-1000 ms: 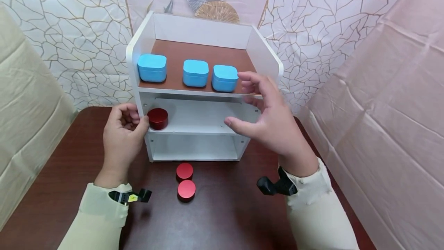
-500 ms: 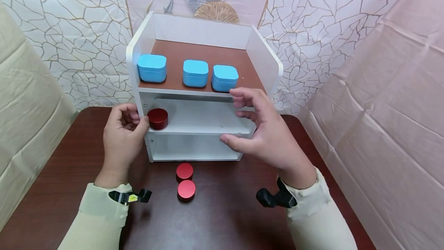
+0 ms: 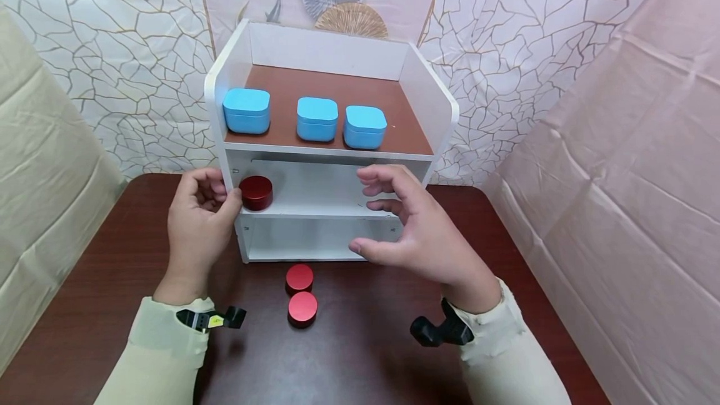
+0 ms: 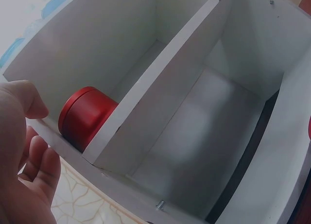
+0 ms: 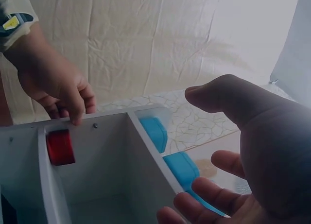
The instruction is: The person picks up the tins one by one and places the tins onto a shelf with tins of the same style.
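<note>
A white shelf unit [image 3: 323,210] with a brown top board stands on the table. My left hand [image 3: 199,230] grips its left side panel, the thumb over the front edge and the fingers curled outside. Just beside that thumb, a dark red round tin [image 3: 255,193] sits at the left end of the middle shelf; the left wrist view shows the same red tin [image 4: 86,116] close to the panel. My right hand [image 3: 419,236] hovers in front of the shelf's right part, fingers spread from the thumb, with nothing between them.
Three light blue lidded boxes line the top board: a left box [image 3: 246,111], a middle box [image 3: 317,119] and a right box [image 3: 365,127]. Two red round tins, one farther [image 3: 299,279] and one nearer [image 3: 302,309], stand on the dark wooden table [image 3: 360,355] before the shelf.
My right hand has moved down and slightly left, away from the right blue box to in front of the middle shelf. The left hand, boxes and tins stay where they were.
</note>
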Demonstrator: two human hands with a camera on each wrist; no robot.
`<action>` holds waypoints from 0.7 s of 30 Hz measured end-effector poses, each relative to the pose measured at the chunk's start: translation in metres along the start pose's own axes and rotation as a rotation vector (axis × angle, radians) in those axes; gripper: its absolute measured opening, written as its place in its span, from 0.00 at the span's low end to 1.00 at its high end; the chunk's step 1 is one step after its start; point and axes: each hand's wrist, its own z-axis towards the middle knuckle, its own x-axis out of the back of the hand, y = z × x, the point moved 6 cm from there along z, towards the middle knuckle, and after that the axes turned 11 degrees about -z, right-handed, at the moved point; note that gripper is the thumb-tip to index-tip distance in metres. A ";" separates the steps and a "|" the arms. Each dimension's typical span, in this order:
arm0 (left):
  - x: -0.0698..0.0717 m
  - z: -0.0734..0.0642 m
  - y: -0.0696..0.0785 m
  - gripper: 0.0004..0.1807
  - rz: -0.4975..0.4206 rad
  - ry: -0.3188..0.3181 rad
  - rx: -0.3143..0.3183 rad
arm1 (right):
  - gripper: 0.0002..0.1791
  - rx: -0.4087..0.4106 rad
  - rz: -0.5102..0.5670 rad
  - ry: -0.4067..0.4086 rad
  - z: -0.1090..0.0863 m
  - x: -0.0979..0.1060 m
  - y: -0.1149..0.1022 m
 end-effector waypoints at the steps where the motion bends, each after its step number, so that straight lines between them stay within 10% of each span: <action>1: 0.000 0.000 0.000 0.20 0.000 0.001 0.001 | 0.48 -0.002 0.007 -0.005 0.000 -0.002 0.001; 21: 0.000 0.000 0.001 0.20 0.006 -0.001 0.008 | 0.44 -0.032 0.195 -0.142 -0.002 -0.053 0.049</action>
